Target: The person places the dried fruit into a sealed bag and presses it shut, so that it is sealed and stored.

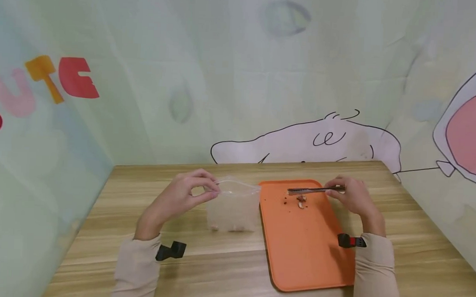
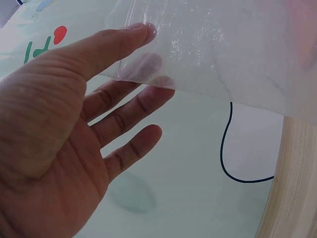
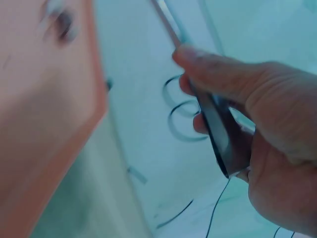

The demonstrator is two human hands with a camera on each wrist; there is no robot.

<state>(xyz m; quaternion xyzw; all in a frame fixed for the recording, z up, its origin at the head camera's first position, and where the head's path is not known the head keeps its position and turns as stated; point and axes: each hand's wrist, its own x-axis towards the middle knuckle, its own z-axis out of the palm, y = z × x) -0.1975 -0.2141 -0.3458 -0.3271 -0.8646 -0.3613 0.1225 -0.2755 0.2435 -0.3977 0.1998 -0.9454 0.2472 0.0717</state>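
Note:
My left hand [image 1: 188,191] pinches the top corner of a clear zip bag [image 1: 232,211] between thumb and fingers; the left wrist view shows the plastic [image 2: 198,54] between them. The bag hangs upright with its mouth parted, and a few small pale pieces [image 1: 237,228] lie along its bottom. My right hand [image 1: 350,195] grips metal tongs [image 1: 309,191], which point left over the far part of an orange tray [image 1: 305,251]. Below the tongs' tips lie small brown and whitish bits [image 1: 301,202] with dark crumbs. In the right wrist view the tongs [image 3: 218,129] slant up through the fingers.
The tray lies on a wood-grain table [image 1: 218,270], right of the bag. Behind the table hangs a pale green printed cloth [image 1: 240,78] with cartoon drawings. Black wrist cameras [image 1: 171,251] are strapped on both sleeves.

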